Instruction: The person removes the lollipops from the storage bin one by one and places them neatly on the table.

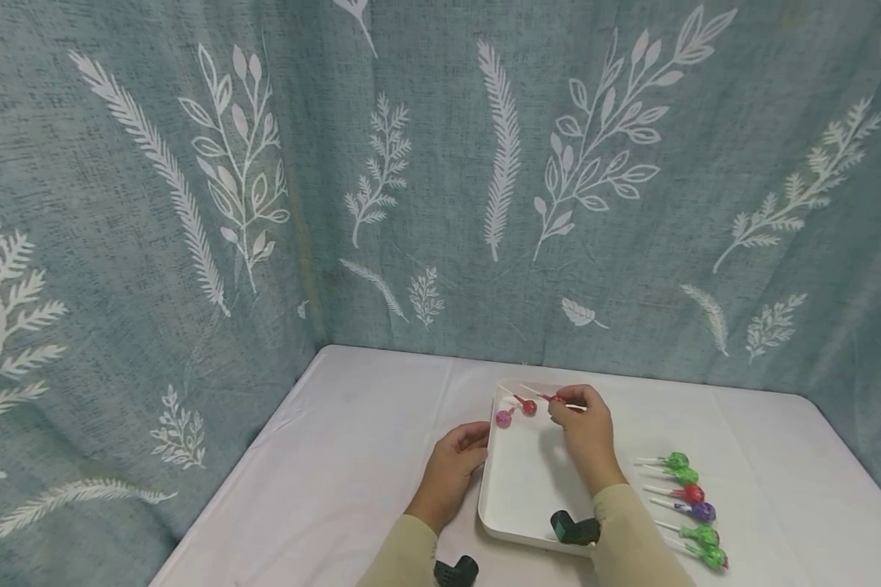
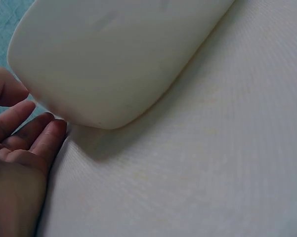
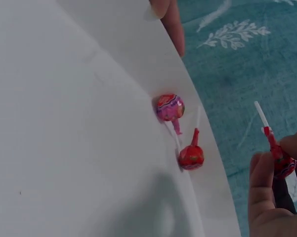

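Observation:
A red-wrapped lollipop is pinched by its candy head between the thumb and fingers of my right hand, its white stick pointing away. This hand is over the far part of a white rectangular tray. My left hand holds the tray's left side, fingertips at the outer wall and thumb at the rim in the left wrist view. Inside the tray's far left corner lie a pink lollipop and another red lollipop, close together.
Right of the tray, several lollipops lie in a column on the white-covered table: green ones, a red one and a purple one. A teal leaf-patterned curtain hangs behind. Dark devices sit at both wrists.

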`<state>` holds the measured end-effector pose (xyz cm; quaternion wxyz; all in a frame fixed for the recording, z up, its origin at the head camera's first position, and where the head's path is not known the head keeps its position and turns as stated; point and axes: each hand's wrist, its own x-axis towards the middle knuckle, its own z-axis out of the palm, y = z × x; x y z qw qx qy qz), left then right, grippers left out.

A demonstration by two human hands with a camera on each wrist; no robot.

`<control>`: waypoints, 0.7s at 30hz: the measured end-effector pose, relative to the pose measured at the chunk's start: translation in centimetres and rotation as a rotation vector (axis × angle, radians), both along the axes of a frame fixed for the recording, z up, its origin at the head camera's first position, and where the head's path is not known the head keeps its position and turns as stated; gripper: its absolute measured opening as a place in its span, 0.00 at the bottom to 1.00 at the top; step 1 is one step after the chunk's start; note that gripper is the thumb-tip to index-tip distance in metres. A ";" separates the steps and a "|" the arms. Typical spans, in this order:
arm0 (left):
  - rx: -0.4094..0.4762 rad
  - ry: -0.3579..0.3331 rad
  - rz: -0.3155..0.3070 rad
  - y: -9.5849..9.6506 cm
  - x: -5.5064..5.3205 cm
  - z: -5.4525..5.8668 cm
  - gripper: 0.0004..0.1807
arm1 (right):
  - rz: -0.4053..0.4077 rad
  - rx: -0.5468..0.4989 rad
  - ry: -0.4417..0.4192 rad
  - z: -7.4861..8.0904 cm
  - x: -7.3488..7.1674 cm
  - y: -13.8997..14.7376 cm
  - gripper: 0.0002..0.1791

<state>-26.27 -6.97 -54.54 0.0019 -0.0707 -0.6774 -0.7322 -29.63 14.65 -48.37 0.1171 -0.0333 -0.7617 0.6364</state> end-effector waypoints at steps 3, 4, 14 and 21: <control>-0.001 -0.001 -0.001 0.0 0.0 0.0 0.24 | 0.012 -0.011 0.005 0.5 0.3 -0.1 0.10; 0.000 -0.004 -0.002 0.0 0.0 0.0 0.24 | 0.016 -0.010 0.007 0.7 0.4 -0.2 0.10; 0.036 0.003 -0.003 0.1 0.1 0.2 0.25 | 0.033 0.022 0.000 2.0 1.7 -0.1 0.12; 0.023 0.012 0.000 0.1 -0.2 0.0 0.25 | 0.021 0.039 -0.010 2.2 2.1 0.5 0.13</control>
